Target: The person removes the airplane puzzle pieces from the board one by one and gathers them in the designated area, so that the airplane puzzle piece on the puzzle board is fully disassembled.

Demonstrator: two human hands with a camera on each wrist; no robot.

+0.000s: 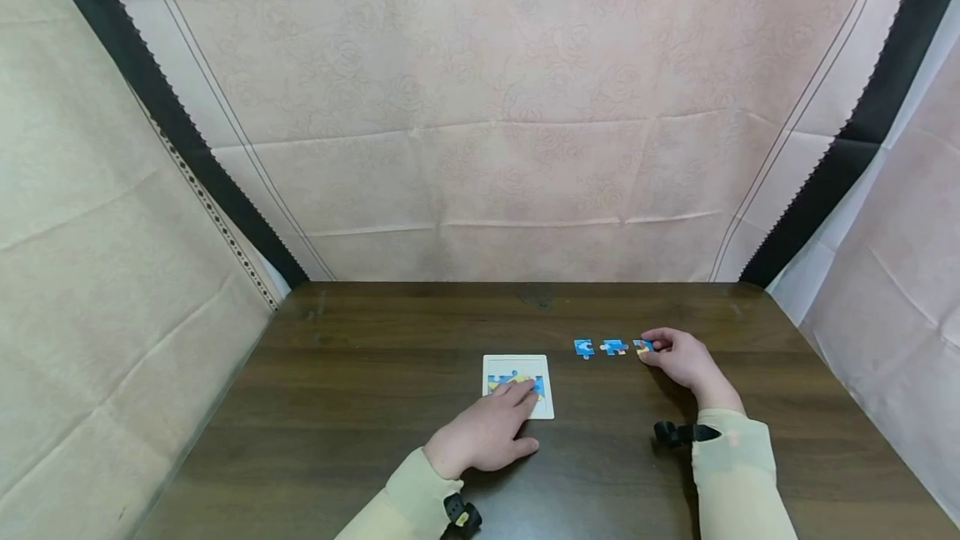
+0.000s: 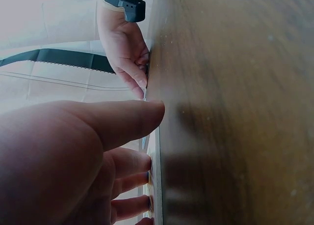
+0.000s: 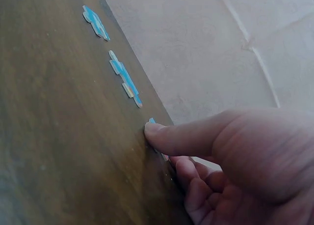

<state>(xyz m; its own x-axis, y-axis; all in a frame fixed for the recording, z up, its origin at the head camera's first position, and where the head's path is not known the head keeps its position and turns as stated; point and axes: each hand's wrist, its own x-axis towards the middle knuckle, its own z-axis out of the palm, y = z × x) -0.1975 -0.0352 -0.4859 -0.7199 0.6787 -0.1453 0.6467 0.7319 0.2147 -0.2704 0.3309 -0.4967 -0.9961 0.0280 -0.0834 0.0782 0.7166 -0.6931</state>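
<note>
My left hand [image 1: 491, 430] rests with outstretched fingers on a white-framed puzzle board [image 1: 548, 408], covering its lower left part. Inside the frame, blue and yellow puzzle pieces [image 1: 510, 377] show above the fingertips. In the left wrist view, the fingertips [image 2: 142, 203] lie along the thin board, and the thumb points off to one side. To the right, my right hand [image 1: 686, 365] pinches a blue and yellow jigsaw piece [image 1: 641, 345] at the table, with the thumb [image 3: 159, 131] hiding most of it. Two more blue jigsaw pieces [image 1: 583, 347] lie in a row beside it.
The brown wooden table [image 1: 375, 373] carries all of this. Pale cloth [image 1: 480, 123] hangs behind it and along both sides, with dark strips at the corners. A black wrist camera [image 1: 678, 433] is strapped on each sleeve.
</note>
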